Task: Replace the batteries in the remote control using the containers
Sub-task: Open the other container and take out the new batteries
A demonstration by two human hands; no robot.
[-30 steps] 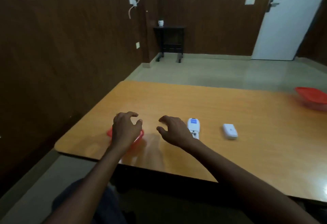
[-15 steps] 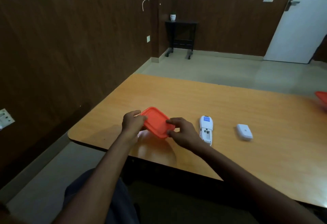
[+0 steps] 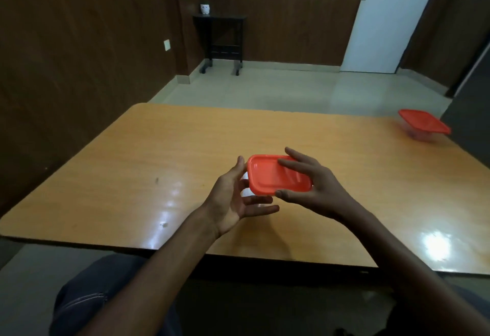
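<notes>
Both hands [image 3: 315, 190] hold lid [image 3: 278, 175] — seemingly aloft.

The right hand [image 3: 315, 187] hides the red lid's [image 3: 275, 176] right end.

white door [image 3: 389, 17], black side table [image 3: 220, 36]

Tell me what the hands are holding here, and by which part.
The right hand pinches the orange lid at its right end, thumb at the near edge and fingers on top. The left hand, fingers spread, touches its left end.
</notes>
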